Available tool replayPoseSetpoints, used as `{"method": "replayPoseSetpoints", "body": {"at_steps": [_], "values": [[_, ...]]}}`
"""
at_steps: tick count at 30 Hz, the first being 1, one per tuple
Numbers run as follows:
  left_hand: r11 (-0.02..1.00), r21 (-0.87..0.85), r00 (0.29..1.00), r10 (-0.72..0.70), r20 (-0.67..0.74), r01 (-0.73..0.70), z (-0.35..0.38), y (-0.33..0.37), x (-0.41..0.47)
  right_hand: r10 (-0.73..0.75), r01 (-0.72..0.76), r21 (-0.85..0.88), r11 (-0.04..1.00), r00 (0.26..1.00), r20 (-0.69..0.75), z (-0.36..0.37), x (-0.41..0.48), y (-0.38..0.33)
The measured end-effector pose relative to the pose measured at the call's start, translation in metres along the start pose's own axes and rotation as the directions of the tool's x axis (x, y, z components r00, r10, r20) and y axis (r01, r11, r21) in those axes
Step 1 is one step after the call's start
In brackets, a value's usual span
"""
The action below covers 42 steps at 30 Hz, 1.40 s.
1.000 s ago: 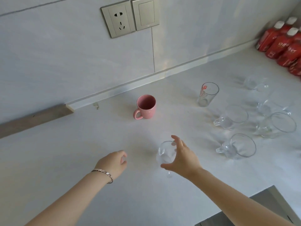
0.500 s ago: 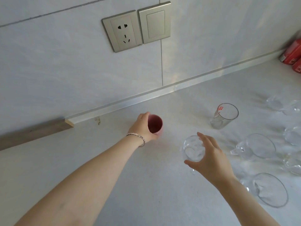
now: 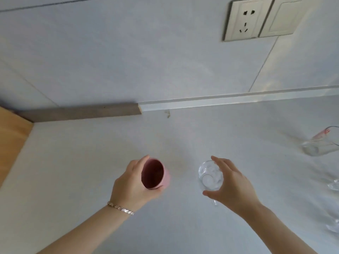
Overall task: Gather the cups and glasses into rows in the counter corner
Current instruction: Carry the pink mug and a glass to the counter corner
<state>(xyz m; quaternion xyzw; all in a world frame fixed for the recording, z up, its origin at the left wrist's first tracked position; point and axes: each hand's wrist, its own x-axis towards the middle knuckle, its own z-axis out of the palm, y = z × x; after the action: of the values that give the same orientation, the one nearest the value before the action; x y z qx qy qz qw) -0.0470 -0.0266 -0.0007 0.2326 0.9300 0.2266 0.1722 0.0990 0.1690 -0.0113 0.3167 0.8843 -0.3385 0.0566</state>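
Observation:
My left hand [image 3: 131, 186] grips a pink mug [image 3: 154, 174], held above the white counter [image 3: 82, 171] with its opening tilted toward me. My right hand [image 3: 231, 187] holds a small clear stemmed glass [image 3: 209, 176] beside it, the stem poking out below my palm. A clear measuring glass with red marks [image 3: 320, 143] stands at the right edge. Parts of other clear glass cups [image 3: 333, 186] show at the far right. The counter corner [image 3: 33, 123] lies to the upper left, where the wall meets a wooden panel.
A wooden side panel [image 3: 11, 142] bounds the counter on the left. A grey trim strip [image 3: 82, 112] runs along the wall base. A wall socket [image 3: 242, 21] and switch [image 3: 282, 17] sit high on the tiled wall.
My left hand closed on the pink mug and lifted it leftward. My right hand carried the stemmed glass left alongside. The view swung left, bringing the corner in and most glasses out.

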Motion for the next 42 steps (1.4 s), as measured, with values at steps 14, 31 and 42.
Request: {"method": "replayPoseSetpoints", "body": {"at_steps": [14,31,42], "values": [[0.968,-0.095,0.948,-0.249,-0.199,0.234,-0.193,-0.31,0.067,-0.137,0.134,0.034,0.99,0.986,0.094,0.173,0.043,-0.264],[0.935,-0.149,0.907,-0.35,-0.236,0.322,-0.25,-0.401,0.236,-0.088,0.087,0.025,0.996,0.994,0.07,0.271,0.145,-0.395],[0.963,-0.046,0.9,-0.265,-0.346,0.266,-0.236,-0.415,0.248,-0.109,0.109,-0.031,0.994,0.994,0.02,0.312,0.253,-0.481]]}}
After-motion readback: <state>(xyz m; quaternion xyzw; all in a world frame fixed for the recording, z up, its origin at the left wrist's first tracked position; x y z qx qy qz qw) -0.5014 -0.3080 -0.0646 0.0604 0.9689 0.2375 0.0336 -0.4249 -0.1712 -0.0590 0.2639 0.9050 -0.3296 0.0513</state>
